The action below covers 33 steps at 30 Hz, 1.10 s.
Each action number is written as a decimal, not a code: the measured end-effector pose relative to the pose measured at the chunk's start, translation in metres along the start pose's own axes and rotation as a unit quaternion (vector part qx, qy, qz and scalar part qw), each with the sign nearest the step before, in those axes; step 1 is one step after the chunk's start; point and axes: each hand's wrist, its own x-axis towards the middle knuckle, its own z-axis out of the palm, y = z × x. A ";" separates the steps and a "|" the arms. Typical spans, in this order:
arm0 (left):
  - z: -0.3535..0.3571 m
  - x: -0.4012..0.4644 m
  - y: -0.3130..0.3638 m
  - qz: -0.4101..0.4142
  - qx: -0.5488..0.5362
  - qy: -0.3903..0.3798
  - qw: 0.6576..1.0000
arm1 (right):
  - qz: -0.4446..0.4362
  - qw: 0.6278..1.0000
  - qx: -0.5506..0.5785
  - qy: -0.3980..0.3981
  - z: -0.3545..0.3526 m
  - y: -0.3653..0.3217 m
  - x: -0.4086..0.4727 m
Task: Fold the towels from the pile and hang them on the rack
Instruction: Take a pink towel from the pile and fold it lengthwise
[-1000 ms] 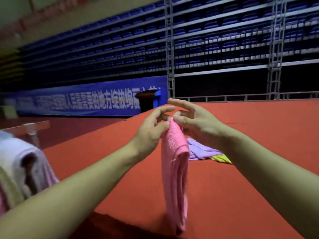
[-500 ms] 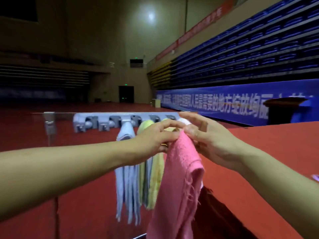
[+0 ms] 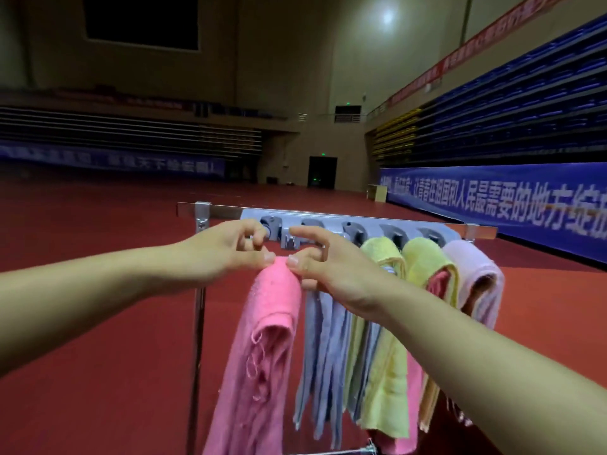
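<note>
Left hand: the left hand (image 3: 226, 254) pinches the top fold of the pink towel (image 3: 262, 339) between thumb and curled fingers.
Right hand: the right hand (image 3: 325, 267) pinches the same fold from the other side; its forefinger is stretched out toward the rack, and the two thumbs nearly touch.
Towel position: the pink towel hangs straight down from both hands, long axis vertical, lower end out of view.
Key relation: the rack (image 3: 345, 224) lies just behind and a little above the hands. The leftmost clip (image 3: 271, 223) looks free and sits right behind the pinched fold, between the two hands; neither hand is clearly nearer. I judge the fold must go up and forward into this clip.
Other towels: a grey-blue towel (image 3: 322, 356), two yellow towels (image 3: 384, 323) and a pale pink towel (image 3: 476, 277) already hang to the right.
Stand: a metal pole (image 3: 197, 323) carries the rack.
Writing: the blue banner (image 3: 492, 201) on the right shows white Chinese characters; I read "人民最需要的地方". The red banner above is too blurred.
</note>
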 end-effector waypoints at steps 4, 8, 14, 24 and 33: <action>-0.019 0.029 -0.007 0.002 0.043 -0.001 0.999 | -0.026 0.984 -0.175 0.018 -0.013 -0.011 0.037; -0.026 0.065 -0.015 0.005 0.075 0.038 0.996 | -0.039 0.963 -0.264 0.030 -0.030 -0.014 0.073; -0.023 0.099 -0.022 -0.033 0.197 0.064 0.978 | -0.029 0.915 -0.401 0.032 -0.047 -0.006 0.108; -0.011 0.094 -0.014 0.002 0.429 0.161 0.889 | -0.093 0.876 -0.465 0.089 -0.045 0.010 0.092; 0.069 0.149 0.060 0.080 0.354 0.170 0.916 | -0.081 0.843 -0.472 0.244 -0.116 -0.001 0.014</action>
